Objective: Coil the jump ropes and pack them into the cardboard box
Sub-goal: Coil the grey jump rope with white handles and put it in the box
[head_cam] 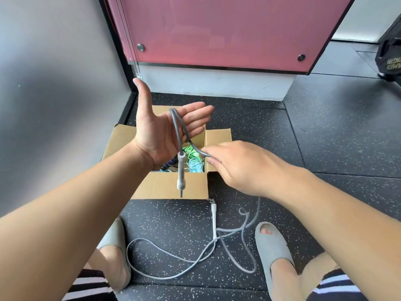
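My left hand is held up flat, palm toward me, thumb pointing up, above the open cardboard box. A grey jump rope is looped over its fingers, and one grey handle hangs down from the loop. My right hand pinches the same rope just right of the loop. The remaining rope trails down to the floor in loose curves, with its second handle lying near the box's front corner. Inside the box lie coiled green and light blue ropes.
The box stands on a black speckled rubber floor against a pink panel and a grey wall. My feet in grey slides flank the loose rope. A black weight plate sits at the far right.
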